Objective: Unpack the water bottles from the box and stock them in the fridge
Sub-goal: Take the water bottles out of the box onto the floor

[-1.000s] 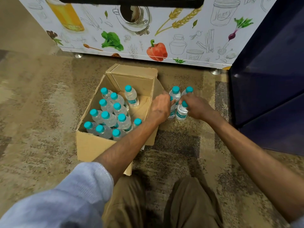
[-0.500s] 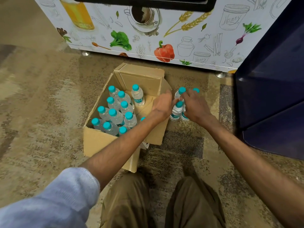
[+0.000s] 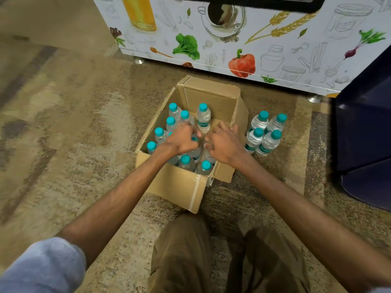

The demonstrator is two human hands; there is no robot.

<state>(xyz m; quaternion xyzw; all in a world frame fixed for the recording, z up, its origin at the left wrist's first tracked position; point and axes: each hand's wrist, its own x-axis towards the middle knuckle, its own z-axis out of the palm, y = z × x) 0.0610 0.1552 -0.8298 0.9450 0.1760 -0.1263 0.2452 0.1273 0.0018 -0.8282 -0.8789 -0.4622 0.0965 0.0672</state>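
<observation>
Location: carpeted floor (image 3: 84, 127), in front of a white cabinet (image 3: 222, 45) printed with food drawings and standing on small metal feet. A dark blue unit (image 3: 364, 134) stands at the right edge of the view.

Box (image 3: 179, 185): brown cardboard, flaps open, resting on the floor just short of the cabinet. The bottles in the box (image 3: 203, 118) stand upright, clear plastic with teal caps. Most are packed along the left and near sides, and one stands apart towards the far wall. An exact count is not possible because both hands cover the middle of the box.

Four floor bottles (image 3: 269, 142): same type, upright on the carpet just beside the box's right wall. They are grouped two by two, touching or nearly touching one another. Neither hand is in contact with them.

Left hand (image 3: 181, 141): inside the box opening, palm down. The grip is closed, fingers curled round the top of one bottle (image 3: 194, 153). A teal cap shows between the fingers, and the clear body is visible directly below the hand.

Right hand (image 3: 226, 144): also over the box opening, just beside the left hand, thumb raised. The fingers are curled downward above a clear bottle body, and the cap there is hidden. The area is motion-blurred, so I cannot tell whether this grip has closed on that bottle or only rests over it.

Person: bare forearms, a light blue sleeve (image 3: 42, 269) on the left arm, olive trousers (image 3: 184, 254) at the bottom of the view.
</observation>
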